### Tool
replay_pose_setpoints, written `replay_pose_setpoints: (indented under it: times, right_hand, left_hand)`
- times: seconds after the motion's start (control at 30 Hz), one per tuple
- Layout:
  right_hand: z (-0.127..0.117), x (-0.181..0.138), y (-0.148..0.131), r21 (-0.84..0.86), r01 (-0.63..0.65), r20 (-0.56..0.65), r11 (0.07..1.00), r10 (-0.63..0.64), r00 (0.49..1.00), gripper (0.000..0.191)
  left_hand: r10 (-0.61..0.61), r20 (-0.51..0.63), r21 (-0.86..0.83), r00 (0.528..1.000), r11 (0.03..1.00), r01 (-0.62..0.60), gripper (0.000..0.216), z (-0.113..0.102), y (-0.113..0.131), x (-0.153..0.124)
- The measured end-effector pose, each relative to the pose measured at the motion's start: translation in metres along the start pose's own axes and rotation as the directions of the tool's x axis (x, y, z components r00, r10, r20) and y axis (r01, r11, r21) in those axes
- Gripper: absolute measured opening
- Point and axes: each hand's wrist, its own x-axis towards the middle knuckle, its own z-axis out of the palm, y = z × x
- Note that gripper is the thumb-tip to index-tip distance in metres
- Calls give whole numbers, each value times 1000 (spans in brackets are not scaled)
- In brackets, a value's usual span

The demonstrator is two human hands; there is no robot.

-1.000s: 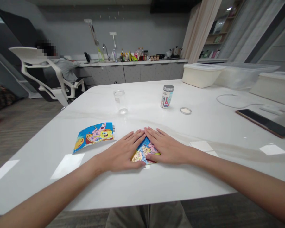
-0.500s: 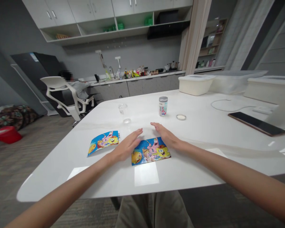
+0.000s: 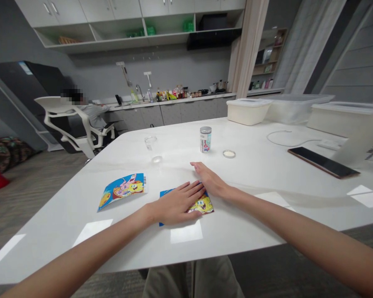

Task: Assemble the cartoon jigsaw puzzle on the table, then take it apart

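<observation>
My left hand (image 3: 178, 203) lies flat, palm down, on a blue cartoon-printed sheet (image 3: 206, 205) and covers most of it. My right hand (image 3: 209, 178) rests on edge at the sheet's upper right corner, fingers stretched out, close to the left fingertips. Farther left is a second sheet (image 3: 122, 189) with the same print, its left side curling up from the table. Beyond my hands stand a printed can with a grey lid (image 3: 205, 140) and a clear jar (image 3: 150, 143). A round silver-rimmed lid (image 3: 229, 154) lies right of the can.
On the white table (image 3: 242, 231), a dark phone or tablet (image 3: 323, 162) and a white cable (image 3: 278, 142) lie to the right. Lidded storage boxes (image 3: 248, 112) line the back right. A person sits on a white chair (image 3: 83, 136) by the kitchen counter.
My left hand has turned palm down and moved right, from beside the sheet to flat on top of it. My right hand stays at the sheet's right edge. The view has shifted slightly.
</observation>
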Motion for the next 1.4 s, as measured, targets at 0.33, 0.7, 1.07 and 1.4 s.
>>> replay_pose_setpoints:
  times: [0.33,0.7,1.07,1.4]
  right_hand:
    - [3,-4,-1,58,1,33,998,-2,999,49]
    - [7,-3,6,128,-49,65,991,41,997,55]
    - [8,-1,9,172,-57,49,983,49,998,54]
    - [8,-1,9,162,-68,53,984,61,997,50]
  left_hand:
    - [-5,44,-32,999,999,7,76,-2,4,-14]
    - [-20,45,-26,999,999,21,76,-4,2,-10]
    - [-18,9,-23,1000,1000,18,76,1,0,-10]
    - [-27,28,-30,999,999,27,79,-1,0,-10]
